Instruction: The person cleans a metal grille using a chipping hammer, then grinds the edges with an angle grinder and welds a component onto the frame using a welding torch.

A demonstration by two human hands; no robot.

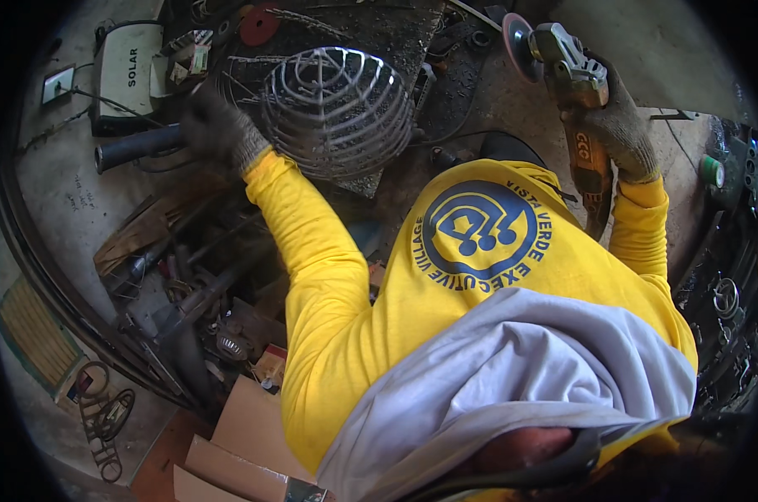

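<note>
My right hand (620, 130), in a grey knit glove, grips an angle grinder (586, 155) with a yellow-orange body. Its round disc (521, 48) points up and to the left, apart from the other things. My left hand (215, 125), also gloved, is up beside a domed cage of metal rings (337, 113) on the dark worktable. Motion smears its fingers, so their pose is unclear. A dark round tube (136, 149) lies just left of that hand; whether they touch, I cannot tell.
A white and black case (129, 71) stands at the far left. Near the cage lie a red disc (259, 27) and thin metal rods (308, 21). Tools and scrap crowd the lower left, above a cardboard box (249, 431). A green roll (712, 171) is at right.
</note>
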